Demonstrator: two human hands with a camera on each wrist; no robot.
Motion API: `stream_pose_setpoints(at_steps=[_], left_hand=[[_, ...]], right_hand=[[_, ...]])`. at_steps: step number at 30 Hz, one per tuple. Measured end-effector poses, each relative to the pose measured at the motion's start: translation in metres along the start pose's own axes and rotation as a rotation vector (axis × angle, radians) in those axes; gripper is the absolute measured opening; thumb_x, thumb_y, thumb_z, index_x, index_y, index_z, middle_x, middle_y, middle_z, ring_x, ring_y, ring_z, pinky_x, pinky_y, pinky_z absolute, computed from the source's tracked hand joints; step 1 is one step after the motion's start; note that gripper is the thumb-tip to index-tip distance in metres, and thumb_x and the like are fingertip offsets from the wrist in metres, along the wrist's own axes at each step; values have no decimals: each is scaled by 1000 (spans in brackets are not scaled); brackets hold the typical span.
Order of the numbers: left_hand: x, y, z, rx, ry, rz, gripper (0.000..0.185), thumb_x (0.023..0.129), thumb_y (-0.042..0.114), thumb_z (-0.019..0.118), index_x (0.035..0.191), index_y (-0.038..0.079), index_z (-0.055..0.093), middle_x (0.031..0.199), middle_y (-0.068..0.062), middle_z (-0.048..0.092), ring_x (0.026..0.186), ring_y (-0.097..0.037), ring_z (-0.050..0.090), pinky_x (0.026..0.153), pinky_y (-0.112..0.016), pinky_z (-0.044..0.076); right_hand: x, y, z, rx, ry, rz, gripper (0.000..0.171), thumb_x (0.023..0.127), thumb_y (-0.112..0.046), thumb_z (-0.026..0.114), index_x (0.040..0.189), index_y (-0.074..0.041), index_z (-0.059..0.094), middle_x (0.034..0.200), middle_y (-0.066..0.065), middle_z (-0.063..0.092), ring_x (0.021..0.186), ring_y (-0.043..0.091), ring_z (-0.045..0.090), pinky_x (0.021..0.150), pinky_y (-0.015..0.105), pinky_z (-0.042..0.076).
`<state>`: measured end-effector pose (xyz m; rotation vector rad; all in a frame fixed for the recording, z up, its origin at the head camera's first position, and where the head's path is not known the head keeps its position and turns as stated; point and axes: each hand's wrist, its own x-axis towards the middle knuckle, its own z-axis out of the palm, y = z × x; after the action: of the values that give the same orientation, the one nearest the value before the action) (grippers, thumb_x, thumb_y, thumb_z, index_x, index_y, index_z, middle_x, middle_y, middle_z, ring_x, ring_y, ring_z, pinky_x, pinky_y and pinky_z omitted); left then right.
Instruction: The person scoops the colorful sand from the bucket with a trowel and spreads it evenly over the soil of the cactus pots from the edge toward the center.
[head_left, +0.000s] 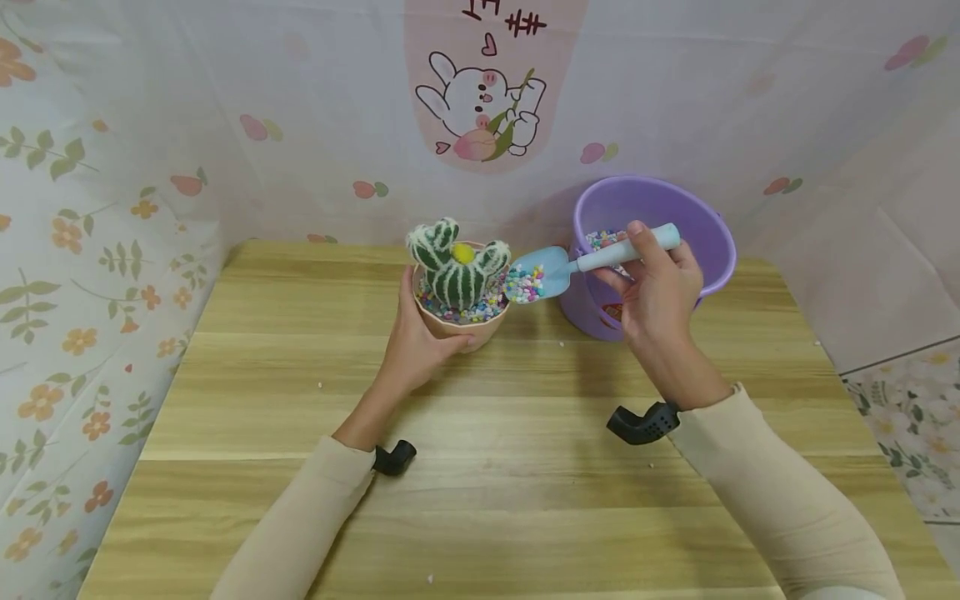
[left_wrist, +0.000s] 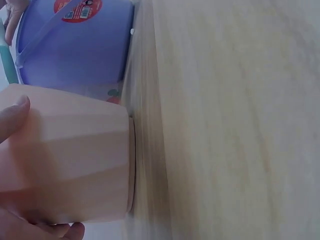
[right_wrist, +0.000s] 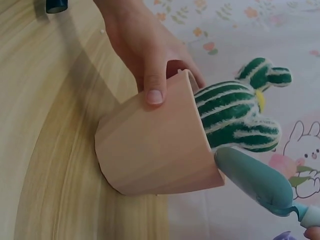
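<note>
My left hand grips the side of a peach-coloured flower pot, thumb along its near wall. The pot stands on the wooden table. In it sits a green knitted-looking cactus with white stripes and a yellow top, with colourful pebbles around its base. My right hand holds a light blue hand trowel by its handle. Its scoop carries more coloured pebbles, and the tip is right at the pot's rim in the right wrist view.
A purple bucket with pebbles inside stands to the right of the pot, partly behind my right hand. A few stray pebbles lie on the wooden table. A printed cloth hangs behind the table.
</note>
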<state>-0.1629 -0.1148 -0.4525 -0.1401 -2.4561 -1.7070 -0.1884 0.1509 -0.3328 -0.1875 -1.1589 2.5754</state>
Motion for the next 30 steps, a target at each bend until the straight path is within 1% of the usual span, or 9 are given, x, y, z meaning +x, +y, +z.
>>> stream_pose_setpoints(at_steps=[5,9,11,14,18,22,25,27,30], left_hand=[[-3,0,5,3,50,23,131,65,31,92,156,27,-1,160,-7,17,145,-26,23,116,-49,24],[-5,1,8,28,77,0,131,64,34,92,156,29,-1,161,-5,16,145,-25,23,115,-50,26],[-6,2,8,41,76,-8,130,65,35,91,156,29,-2,161,-6,14,145,-26,23,114,-51,26],[-5,3,5,57,53,-18,130,66,37,91,156,27,-3,161,-9,13,145,-28,22,115,-51,26],[-2,0,0,37,11,1,131,66,34,91,156,27,-3,160,-11,15,145,-28,22,116,-49,24],[0,-2,-2,-2,-13,22,130,66,29,91,156,27,-3,159,-9,17,145,-27,23,116,-49,22],[0,-3,-1,-8,-8,22,129,66,28,91,156,26,-2,160,-7,17,145,-26,22,117,-48,21],[0,-3,0,-1,10,22,129,66,29,91,157,24,0,160,-7,16,145,-25,22,117,-47,21],[-1,-2,3,12,39,21,129,66,31,91,157,24,1,160,-8,16,145,-26,22,117,-47,22]], right_hand=[[2,-1,3,-16,7,-5,26,78,-1,80,90,1,57,79,14,63,61,26,68,54,43,57],[2,-1,6,-25,-8,-13,27,77,-2,81,88,1,56,78,14,63,63,28,69,53,41,57],[2,-2,8,-25,-11,-13,26,77,-2,81,87,1,56,77,15,63,64,30,70,53,41,57],[2,-2,9,-25,-11,-13,24,78,-1,79,86,1,56,76,15,64,65,31,70,53,41,57],[2,-2,10,-18,-11,-8,24,78,-1,79,87,2,57,76,15,65,67,32,71,53,41,57],[0,-2,10,-20,-7,2,25,78,-1,80,89,2,57,77,16,65,68,32,71,53,40,57],[0,-2,10,-23,-3,7,25,78,-1,80,90,2,58,77,16,66,67,32,71,54,41,57],[-1,-2,11,-24,-2,8,25,78,0,79,90,3,58,77,16,66,67,31,71,54,41,57],[-1,-1,11,-34,-5,7,26,77,0,80,90,3,59,77,15,65,67,31,71,56,42,58]])
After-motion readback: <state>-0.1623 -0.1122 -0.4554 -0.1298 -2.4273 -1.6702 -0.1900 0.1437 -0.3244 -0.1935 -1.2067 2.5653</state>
